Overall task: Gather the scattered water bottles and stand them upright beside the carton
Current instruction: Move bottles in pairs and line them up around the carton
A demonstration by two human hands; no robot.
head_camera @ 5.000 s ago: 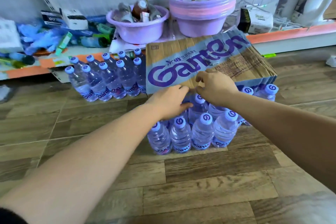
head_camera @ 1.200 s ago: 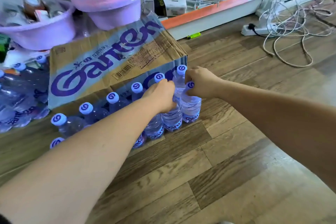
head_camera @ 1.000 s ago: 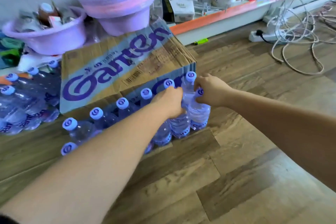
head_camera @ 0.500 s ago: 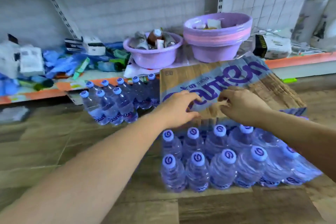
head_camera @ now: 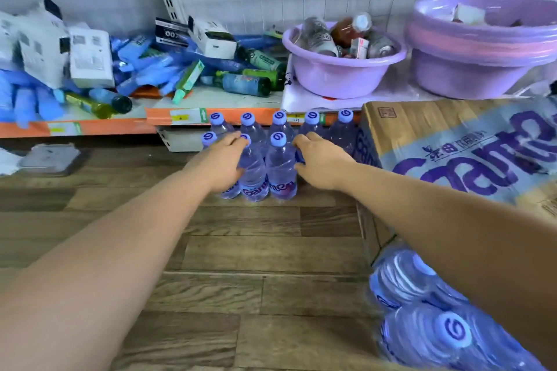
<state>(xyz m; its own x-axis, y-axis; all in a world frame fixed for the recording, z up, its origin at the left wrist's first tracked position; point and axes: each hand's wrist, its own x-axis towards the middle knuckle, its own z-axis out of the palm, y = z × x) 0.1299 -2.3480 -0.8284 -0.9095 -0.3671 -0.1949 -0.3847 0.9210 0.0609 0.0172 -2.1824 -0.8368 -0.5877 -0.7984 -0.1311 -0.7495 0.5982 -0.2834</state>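
Note:
Several clear water bottles with pale blue caps stand upright in two rows on the wooden floor, left of the brown and blue carton [head_camera: 446, 141]. My left hand [head_camera: 221, 164] presses against the left side of the front row, its fingers on a front bottle [head_camera: 252, 178]. My right hand [head_camera: 321, 161] presses on the row's right side, next to another front bottle [head_camera: 281, 172]. The back row [head_camera: 280, 126] stands against the shelf base. More upright bottles [head_camera: 434, 322] are grouped at the lower right in front of the carton, partly behind my right forearm.
A low shelf with an orange edge [head_camera: 90, 126] carries blue packets, boxes and lying dark bottles. A purple basin [head_camera: 340, 75] with jars and stacked purple basins [head_camera: 482, 51] sit behind the carton. A flat plastic tray [head_camera: 49, 156] lies on the floor at left.
My hands have left the carton's top and reached to the bottle group on the carton's left side, now squeezing its front row from both sides. The view has swung left.

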